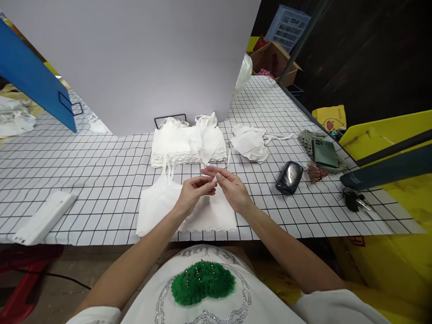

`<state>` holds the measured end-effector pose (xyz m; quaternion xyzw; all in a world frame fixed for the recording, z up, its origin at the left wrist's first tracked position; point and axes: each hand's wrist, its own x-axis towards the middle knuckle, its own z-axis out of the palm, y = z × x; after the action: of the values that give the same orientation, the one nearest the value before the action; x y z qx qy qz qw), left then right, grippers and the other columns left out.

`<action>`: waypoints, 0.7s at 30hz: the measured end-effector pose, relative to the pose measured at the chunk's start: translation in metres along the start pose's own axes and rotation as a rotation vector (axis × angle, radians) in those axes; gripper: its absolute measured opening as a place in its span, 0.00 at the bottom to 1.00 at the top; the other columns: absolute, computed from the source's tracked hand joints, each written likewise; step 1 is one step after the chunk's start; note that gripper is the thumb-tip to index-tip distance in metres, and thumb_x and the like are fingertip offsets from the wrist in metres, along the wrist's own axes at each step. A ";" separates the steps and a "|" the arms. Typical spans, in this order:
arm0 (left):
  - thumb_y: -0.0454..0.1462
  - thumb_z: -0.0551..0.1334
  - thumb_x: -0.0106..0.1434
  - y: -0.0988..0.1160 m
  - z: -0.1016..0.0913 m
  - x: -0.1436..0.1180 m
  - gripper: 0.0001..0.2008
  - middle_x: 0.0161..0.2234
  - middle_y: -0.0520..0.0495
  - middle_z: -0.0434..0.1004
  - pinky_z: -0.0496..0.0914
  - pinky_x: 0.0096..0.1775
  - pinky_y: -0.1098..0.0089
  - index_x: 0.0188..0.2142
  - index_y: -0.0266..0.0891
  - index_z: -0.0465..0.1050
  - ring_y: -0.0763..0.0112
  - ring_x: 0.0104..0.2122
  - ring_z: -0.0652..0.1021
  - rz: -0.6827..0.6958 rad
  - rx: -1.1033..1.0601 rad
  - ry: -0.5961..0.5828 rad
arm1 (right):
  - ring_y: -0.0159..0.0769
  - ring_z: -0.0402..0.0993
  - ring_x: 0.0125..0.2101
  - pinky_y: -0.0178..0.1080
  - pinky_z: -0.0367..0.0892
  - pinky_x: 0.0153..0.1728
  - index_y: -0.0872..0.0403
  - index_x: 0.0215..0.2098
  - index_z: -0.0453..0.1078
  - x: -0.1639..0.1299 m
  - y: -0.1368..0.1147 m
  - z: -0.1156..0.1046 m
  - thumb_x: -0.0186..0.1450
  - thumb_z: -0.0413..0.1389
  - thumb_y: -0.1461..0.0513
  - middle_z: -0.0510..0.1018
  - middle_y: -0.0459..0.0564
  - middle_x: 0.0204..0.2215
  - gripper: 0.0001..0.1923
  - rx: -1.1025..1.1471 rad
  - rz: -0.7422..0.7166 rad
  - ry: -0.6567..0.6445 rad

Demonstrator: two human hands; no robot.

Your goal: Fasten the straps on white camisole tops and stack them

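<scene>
A white camisole (pixel 157 202) with thin shoulder straps and a scalloped hem lies flat on the table in front of me. Over its right part, my left hand (pixel 195 191) and my right hand (pixel 233 189) meet at the fingertips. Both are closed in a pinch on a small white bit (pixel 215 179), which looks like the camisole's other strap; the fingers hide most of it. Just beyond my hands is a folded stack of white camisoles (pixel 178 143), with loose straps on top. Right of the stack, another white garment (pixel 250 143) lies crumpled.
A large pale panel (pixel 151 58) stands behind the stack. At left are a white power strip (pixel 45 218) and a blue panel (pixel 37 74). A shiny black case (pixel 289 178), a green phone (pixel 324 153) and keys (pixel 354 200) lie at right on the checked tablecloth (pixel 108 175).
</scene>
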<state>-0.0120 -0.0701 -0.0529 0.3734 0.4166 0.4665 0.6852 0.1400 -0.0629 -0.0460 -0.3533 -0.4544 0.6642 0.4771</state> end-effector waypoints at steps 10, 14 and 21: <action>0.44 0.72 0.55 0.009 -0.008 -0.001 0.12 0.26 0.47 0.78 0.71 0.28 0.71 0.29 0.36 0.80 0.73 0.24 0.74 0.146 0.354 -0.045 | 0.44 0.70 0.56 0.51 0.65 0.58 0.44 0.49 0.79 -0.002 -0.024 -0.029 0.68 0.58 0.52 0.77 0.52 0.51 0.14 -0.750 -0.268 -0.163; 0.44 0.69 0.59 0.011 -0.006 -0.001 0.11 0.27 0.48 0.77 0.70 0.28 0.71 0.31 0.37 0.79 0.73 0.25 0.74 0.162 0.415 -0.050 | 0.41 0.73 0.44 0.47 0.68 0.49 0.47 0.43 0.79 0.006 -0.028 -0.025 0.68 0.58 0.54 0.80 0.51 0.39 0.10 -0.777 -0.226 -0.215; 0.38 0.66 0.62 -0.001 -0.029 0.002 0.06 0.35 0.46 0.78 0.70 0.40 0.64 0.38 0.39 0.77 0.65 0.36 0.75 0.340 0.832 -0.020 | 0.37 0.70 0.35 0.41 0.65 0.38 0.52 0.30 0.74 0.015 -0.016 -0.034 0.66 0.57 0.62 0.77 0.48 0.29 0.06 -0.904 -0.182 -0.147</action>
<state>-0.0378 -0.0649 -0.0649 0.6850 0.4946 0.3615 0.3943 0.1710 -0.0376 -0.0427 -0.4366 -0.7599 0.3782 0.2982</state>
